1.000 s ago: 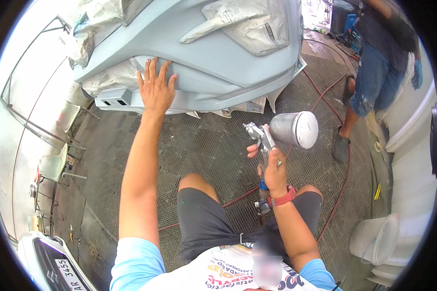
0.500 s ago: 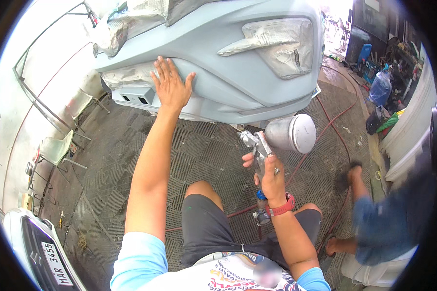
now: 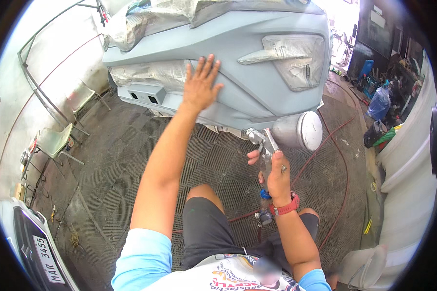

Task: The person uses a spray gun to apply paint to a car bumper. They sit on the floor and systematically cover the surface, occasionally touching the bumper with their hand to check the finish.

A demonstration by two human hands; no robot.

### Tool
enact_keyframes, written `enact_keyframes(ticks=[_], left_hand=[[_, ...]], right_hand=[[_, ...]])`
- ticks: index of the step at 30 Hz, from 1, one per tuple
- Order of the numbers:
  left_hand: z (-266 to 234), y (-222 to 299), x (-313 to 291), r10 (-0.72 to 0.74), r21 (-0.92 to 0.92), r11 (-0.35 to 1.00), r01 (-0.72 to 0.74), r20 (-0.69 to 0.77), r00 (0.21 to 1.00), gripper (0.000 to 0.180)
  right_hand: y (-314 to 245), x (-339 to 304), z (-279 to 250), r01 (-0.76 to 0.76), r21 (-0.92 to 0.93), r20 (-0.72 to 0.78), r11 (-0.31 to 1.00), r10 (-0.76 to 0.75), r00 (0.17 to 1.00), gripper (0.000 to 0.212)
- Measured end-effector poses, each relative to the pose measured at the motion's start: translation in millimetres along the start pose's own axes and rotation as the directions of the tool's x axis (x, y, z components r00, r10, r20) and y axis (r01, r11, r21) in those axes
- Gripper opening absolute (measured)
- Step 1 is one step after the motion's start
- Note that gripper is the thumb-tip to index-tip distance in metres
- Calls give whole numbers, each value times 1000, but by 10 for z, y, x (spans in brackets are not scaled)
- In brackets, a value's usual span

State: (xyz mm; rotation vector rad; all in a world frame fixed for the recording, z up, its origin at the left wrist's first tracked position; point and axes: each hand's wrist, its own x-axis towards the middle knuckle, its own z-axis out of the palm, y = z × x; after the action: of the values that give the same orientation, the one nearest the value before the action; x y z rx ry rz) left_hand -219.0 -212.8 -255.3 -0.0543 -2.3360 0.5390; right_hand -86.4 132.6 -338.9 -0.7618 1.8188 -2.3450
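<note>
Head camera view: I watch the left hand (image 3: pixel 200 92), fingers spread wide, appear to rest palm-down on a grey car bumper (image 3: pixel 243 85), just right of a strip of masking paper (image 3: pixel 150 73). The bumper stands ahead of the person's knees. The right hand (image 3: pixel 278 179) grips a spray gun (image 3: pixel 268 145) by its handle, the silver cup (image 3: pixel 287 130) jutting right, near the bumper's lower edge. A red wristwatch (image 3: pixel 285 205) circles the right wrist; a pale green chair (image 3: pixel 56 140) stands at far left.
</note>
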Motion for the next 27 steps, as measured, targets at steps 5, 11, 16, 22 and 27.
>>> enact_keyframes(ticks=[5,11,16,22,27], left_hand=[[170,-460,131,-437,-353,844,404,-17,899,101],[190,-513,678,-818,-868,163,469,147,556,112],[-71,600,608,-465,-660,673,335,-26,885,102],[340,-658,646,-706,-675,543,500,-44,707,92],[391,-2283,643,-642,-511,574,640,204,739,99]], right_hand=[[-149,10,-9,13,-23,-15,1000,-13,1000,77],[-233,-52,119,22,7,-31,1000,-21,999,77],[-232,-10,48,27,-70,1,997,-27,1000,77],[-242,-113,-25,21,-9,-21,1000,-21,1000,76],[-96,-202,-145,50,24,-66,998,-48,997,74]])
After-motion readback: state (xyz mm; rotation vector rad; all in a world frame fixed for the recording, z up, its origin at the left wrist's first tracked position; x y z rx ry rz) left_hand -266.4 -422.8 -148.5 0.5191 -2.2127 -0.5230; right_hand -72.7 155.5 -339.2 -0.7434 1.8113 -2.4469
